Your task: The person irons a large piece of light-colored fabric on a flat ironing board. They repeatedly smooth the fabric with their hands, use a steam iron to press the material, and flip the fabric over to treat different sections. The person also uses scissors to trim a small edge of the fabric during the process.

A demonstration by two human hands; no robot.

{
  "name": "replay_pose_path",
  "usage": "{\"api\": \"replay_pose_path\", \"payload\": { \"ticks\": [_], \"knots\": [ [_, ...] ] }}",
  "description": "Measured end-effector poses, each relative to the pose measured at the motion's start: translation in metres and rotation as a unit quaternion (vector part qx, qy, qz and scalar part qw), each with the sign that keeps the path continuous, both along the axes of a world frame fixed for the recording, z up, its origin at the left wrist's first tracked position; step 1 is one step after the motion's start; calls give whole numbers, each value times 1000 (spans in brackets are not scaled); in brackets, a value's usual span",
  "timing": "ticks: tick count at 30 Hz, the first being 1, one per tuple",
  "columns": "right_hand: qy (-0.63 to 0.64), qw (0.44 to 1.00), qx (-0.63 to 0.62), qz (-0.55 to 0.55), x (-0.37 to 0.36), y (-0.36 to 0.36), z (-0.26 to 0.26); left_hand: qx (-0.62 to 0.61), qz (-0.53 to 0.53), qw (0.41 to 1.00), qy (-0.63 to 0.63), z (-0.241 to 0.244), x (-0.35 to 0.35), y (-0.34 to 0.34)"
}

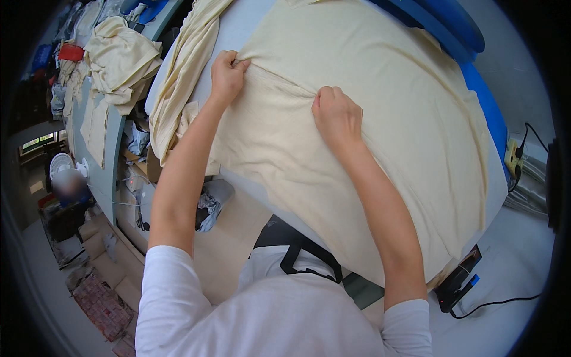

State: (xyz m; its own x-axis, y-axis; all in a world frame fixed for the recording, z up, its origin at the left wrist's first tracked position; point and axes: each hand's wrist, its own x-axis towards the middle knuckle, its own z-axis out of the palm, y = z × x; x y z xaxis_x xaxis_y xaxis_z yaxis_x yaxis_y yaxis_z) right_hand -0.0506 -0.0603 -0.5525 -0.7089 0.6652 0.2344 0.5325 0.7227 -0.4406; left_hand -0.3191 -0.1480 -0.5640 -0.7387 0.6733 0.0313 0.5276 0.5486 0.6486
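Note:
A large cream knit fabric (401, 98) is spread over a pale table (495, 178) in front of me. My left hand (229, 76) pinches it near its left side, at the upper middle of the view. Farther right and a little lower, my right hand (337, 111) grips the same cloth in a closed fist. Between both hands the fabric is drawn into a taut crease. The fingertips of my right hand are hidden behind its knuckles. Left of my left hand, a long gathered length of cream fabric (187, 62) lies along the table's edge.
Cream cloth is heaped (120, 58) on a grey-green table (118, 129) at the left. A white fan (61, 165) stands near a person (71, 189) there. Blue equipment (446, 26) borders the far side. A power socket (513, 156) and black cables are at the right.

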Motion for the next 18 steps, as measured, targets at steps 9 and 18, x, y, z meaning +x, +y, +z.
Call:
{"api": "replay_pose_path", "payload": {
  "ticks": [9, 18],
  "knots": [
    [107, 991, 63, 51, 11, -8, 9, -6, 95, 995, 33, -6, 6, -10],
    [35, 985, -20, 170, 18, -32, -4, -190, 105, 975, 53, 35, 44, -77]
  ]
}}
